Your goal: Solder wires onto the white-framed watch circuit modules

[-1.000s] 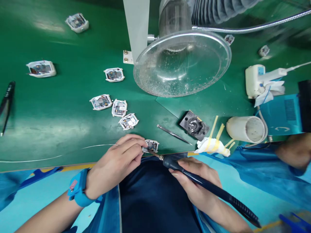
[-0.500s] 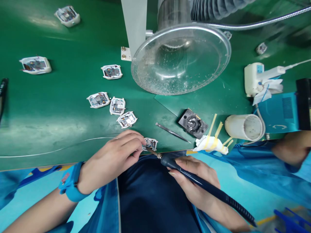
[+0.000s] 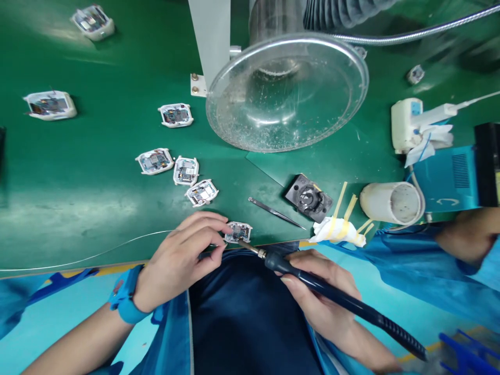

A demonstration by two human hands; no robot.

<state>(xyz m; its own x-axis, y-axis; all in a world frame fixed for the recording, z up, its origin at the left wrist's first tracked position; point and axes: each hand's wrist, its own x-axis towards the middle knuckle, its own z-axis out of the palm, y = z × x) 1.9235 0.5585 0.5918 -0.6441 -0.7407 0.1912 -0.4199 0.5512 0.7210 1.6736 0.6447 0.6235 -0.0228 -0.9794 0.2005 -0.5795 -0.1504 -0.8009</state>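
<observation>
A small white-framed circuit module (image 3: pixel 238 232) lies at the near edge of the green table (image 3: pixel 97 198). My left hand (image 3: pixel 183 258) pinches a thin solder wire (image 3: pixel 97 253) beside the module, fingertips almost on its left side. My right hand (image 3: pixel 318 297) grips a dark soldering iron (image 3: pixel 332 297) like a pen. The iron's metal tip rests on the module's near edge.
Several more white modules (image 3: pixel 186 171) lie scattered on the table's left half. A clear round fume hood (image 3: pixel 287 91) hangs behind. Tweezers (image 3: pixel 277 212), a black fixture (image 3: pixel 308 198), a taped white wad (image 3: pixel 338 230) and a white cup (image 3: pixel 391 203) sit to the right. Another person's hand (image 3: pixel 466 234) is at the right edge.
The view has shifted slightly left and up. My hands stay at the module; the iron's handle has tilted a little lower to the right.
</observation>
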